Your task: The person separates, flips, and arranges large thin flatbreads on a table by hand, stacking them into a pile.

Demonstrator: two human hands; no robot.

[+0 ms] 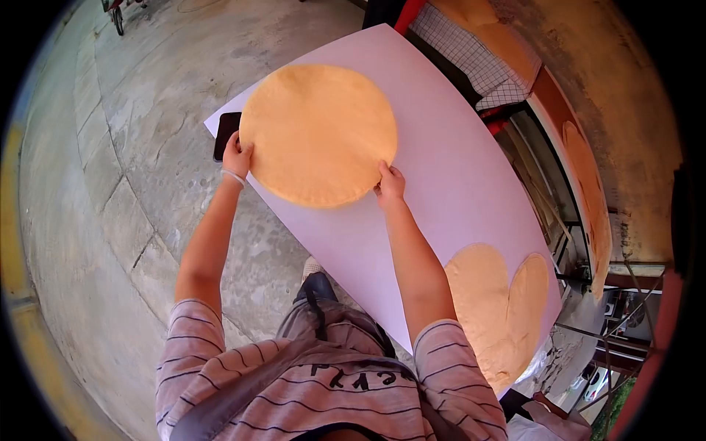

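A large round yellow-orange piece (318,136), soft and slightly creased like cloth, is held at its near edge over the left end of the pale table (441,176). My left hand (237,157) pinches its left rim, wrist ringed by a light band. On the right rim, the fingers of my right hand (390,182) are closed round the edge. Just beyond my left hand lies a black phone (226,136), partly covered by that hand and the round piece. Whether the round piece rests on the tabletop cannot be told.
Another yellow-orange piece (482,309) with two long lobes lies at the table's right end. Beyond the far edge are a checked cloth (471,59) and a framed rack (566,132). A person (548,419) is partly visible at lower right. Concrete floor (125,184) spreads out on the left.
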